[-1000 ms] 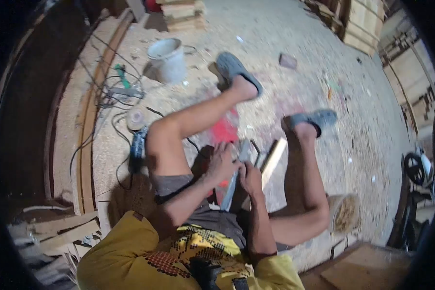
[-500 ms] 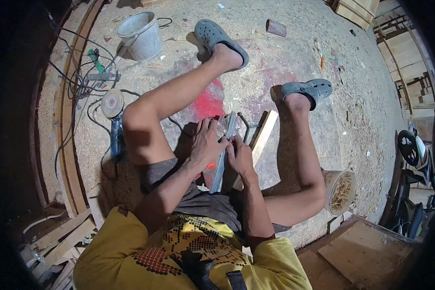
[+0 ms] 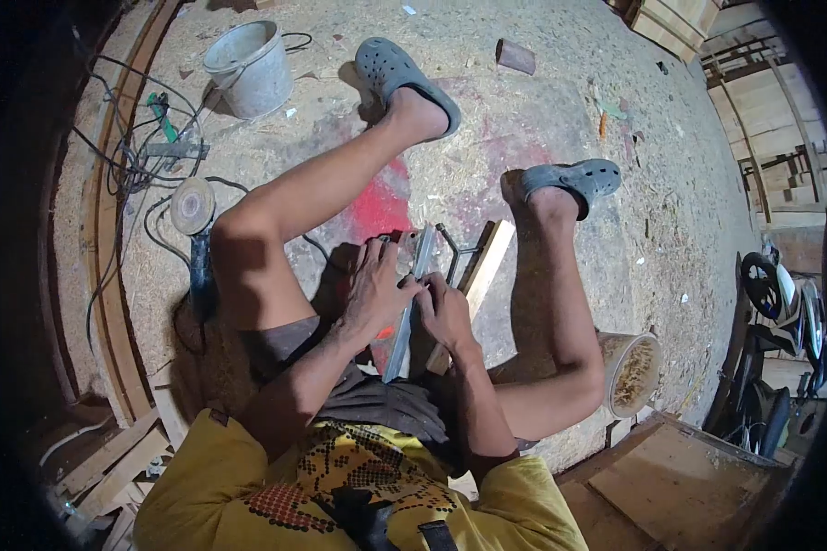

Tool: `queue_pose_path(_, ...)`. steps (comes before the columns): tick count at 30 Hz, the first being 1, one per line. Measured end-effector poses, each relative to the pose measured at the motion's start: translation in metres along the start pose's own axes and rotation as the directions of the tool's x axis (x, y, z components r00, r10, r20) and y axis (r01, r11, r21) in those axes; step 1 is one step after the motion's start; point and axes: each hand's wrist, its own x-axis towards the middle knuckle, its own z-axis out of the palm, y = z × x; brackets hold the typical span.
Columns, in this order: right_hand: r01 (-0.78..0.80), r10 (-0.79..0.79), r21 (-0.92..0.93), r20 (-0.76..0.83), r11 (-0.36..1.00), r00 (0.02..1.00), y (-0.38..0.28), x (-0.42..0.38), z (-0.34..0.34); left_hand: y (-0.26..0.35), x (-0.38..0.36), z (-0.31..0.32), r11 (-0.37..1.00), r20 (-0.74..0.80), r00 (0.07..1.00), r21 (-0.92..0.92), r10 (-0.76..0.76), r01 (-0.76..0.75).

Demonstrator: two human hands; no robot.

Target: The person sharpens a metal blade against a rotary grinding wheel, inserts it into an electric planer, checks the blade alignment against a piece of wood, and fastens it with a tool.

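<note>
Between my thighs stands a long, narrow grey metal bar (image 3: 401, 347), slanting away from me. On its left side is my left hand (image 3: 377, 292), with fingers curled over a dark, partly red object (image 3: 385, 332) that it mostly hides; the thumb reaches to the bar. My right hand (image 3: 447, 315) is closed in a pinch at the bar's right edge, its fingertips close to the left thumb. Whether a small part sits between the fingertips is hidden. Right of the bar lie a dark bent rod with a cross handle (image 3: 453, 248) and a pale wooden strip (image 3: 484, 275).
An angle grinder (image 3: 196, 220) lies left of my knee, near tangled black cables (image 3: 124, 156). A grey bucket (image 3: 253, 78) stands beyond. A round container (image 3: 634, 376) is by my right knee. Wood scraps (image 3: 119, 468) lie lower left, a wooden panel (image 3: 671, 477) lower right.
The whole view has shifted slightly, so things appear a little lower and further left. Both hands stay at the same part of the bar.
</note>
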Motion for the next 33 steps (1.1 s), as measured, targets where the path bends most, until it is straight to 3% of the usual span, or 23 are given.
queue_pose_path(4, 0.052, -0.052, -0.015, -0.026, 0.999, 0.998, 0.009, 0.001, 0.01, 0.002, 0.0, 0.0, 1.0, -0.054, 0.998, -0.006, 0.021, -0.021)
queue_pose_path(5, -0.02, 0.021, -0.1, 0.008, 0.995, 1.0, 0.008, 0.0, 0.01, 0.002, 0.001, 0.0, 1.0, -0.051, 0.998, 0.014, 0.025, -0.025)
queue_pose_path(10, 0.018, -0.016, 0.016, -0.071, 1.0, 0.997, 0.003, -0.003, 0.011, 0.001, 0.001, 0.0, 1.0, -0.033, 0.999, 0.023, 0.017, -0.016)
queue_pose_path(14, -0.048, 0.045, -0.063, -0.059, 0.997, 0.997, 0.006, -0.004, 0.016, 0.001, -0.001, 0.001, 0.999, -0.041, 0.999, 0.029, 0.024, -0.023)
queue_pose_path(18, -0.034, 0.045, 0.079, -0.134, 0.996, 0.99, 0.006, -0.006, 0.02, 0.005, -0.001, -0.004, 1.0, -0.019, 1.0, 0.022, 0.012, -0.012)
queue_pose_path(20, -0.085, 0.085, 0.02, -0.039, 0.996, 0.996, 0.011, -0.002, 0.022, 0.006, -0.001, -0.004, 0.999, -0.021, 0.999, 0.018, 0.027, -0.027)
queue_pose_path(23, -0.083, 0.082, -0.045, -0.04, 0.995, 0.996, 0.003, -0.005, 0.012, 0.007, -0.001, -0.003, 0.999, -0.033, 0.999, 0.038, 0.023, -0.022)
queue_pose_path(25, 0.013, -0.005, 0.071, -0.12, 0.997, 0.993, 0.005, -0.007, 0.016, 0.003, -0.001, -0.001, 0.999, -0.024, 1.0, 0.051, 0.018, -0.017)
queue_pose_path(29, -0.067, 0.066, -0.007, -0.018, 0.998, 0.998, 0.01, -0.004, 0.019, 0.006, -0.001, -0.002, 0.998, -0.04, 0.999, 0.068, 0.001, 0.002)
queue_pose_path(32, 0.02, -0.01, 0.079, -0.128, 0.997, 0.992, 0.009, -0.007, 0.02, -0.005, 0.0, 0.006, 0.999, -0.047, 0.999, 0.053, 0.013, -0.011)
queue_pose_path(33, 0.006, 0.003, 0.088, -0.098, 0.996, 0.995, 0.005, -0.007, 0.016, -0.005, 0.001, 0.007, 0.995, -0.083, 0.995, 0.088, 0.057, -0.05)
